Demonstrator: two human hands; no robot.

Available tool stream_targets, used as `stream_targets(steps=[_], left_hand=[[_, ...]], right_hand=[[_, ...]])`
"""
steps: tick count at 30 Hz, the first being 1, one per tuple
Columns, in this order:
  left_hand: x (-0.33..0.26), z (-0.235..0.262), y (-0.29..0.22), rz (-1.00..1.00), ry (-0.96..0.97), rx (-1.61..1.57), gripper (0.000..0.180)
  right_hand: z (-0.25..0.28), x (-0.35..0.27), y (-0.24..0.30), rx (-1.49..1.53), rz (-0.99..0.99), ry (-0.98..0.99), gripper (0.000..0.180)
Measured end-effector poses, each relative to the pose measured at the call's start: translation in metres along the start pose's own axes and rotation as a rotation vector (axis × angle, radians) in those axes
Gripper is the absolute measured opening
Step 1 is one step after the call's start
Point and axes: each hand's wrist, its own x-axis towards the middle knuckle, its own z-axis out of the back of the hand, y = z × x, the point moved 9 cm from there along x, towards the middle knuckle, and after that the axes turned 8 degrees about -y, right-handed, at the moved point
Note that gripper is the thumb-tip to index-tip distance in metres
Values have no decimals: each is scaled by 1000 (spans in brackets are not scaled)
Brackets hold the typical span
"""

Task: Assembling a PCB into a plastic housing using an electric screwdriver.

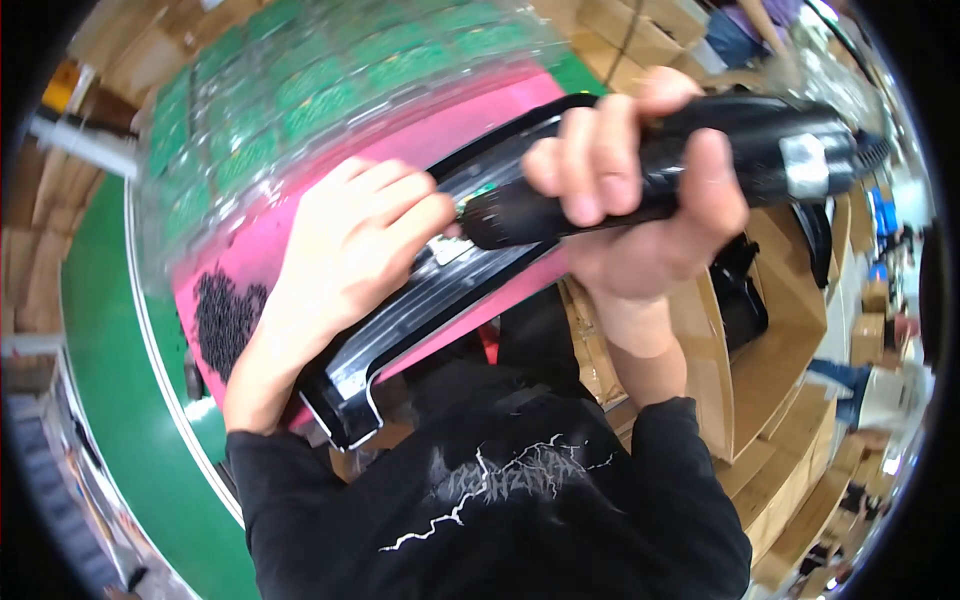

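Note:
My right hand [640,215] is wrapped round a thick black electric screwdriver [770,150], its cord leaving at the right end. The tool lies nearly level, with its nose pointing left at a long black plastic housing [470,285]. Beside that nose my left hand [360,240] is closed, fingers curled and fingertips pinched together; whatever they hold is hidden. A small part with green and white areas [445,250] shows inside the housing, just under the nose. The screwdriver's bit cannot be made out. The housing slants from lower left to upper right, partly covered by both hands.
Under the housing is a pink mat [520,90] on a green table [100,300]. Small black screws [225,320] lie heaped at its left. Clear trays with green circuit boards [310,100] stand beyond. At right, a cardboard box [780,365] holds black plastic parts [740,305]. Other people are farther off.

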Motion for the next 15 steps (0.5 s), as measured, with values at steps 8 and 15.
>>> stream_targets(steps=[8, 15], left_hand=[[-23, -38, 55, 407, 206, -277, 8], [-47, -77, 44, 324, 522, -438, 21]], right_hand=[[35, 9, 1, -359, 99, -63, 24], [62, 18, -32, -412, 53, -137, 12]])
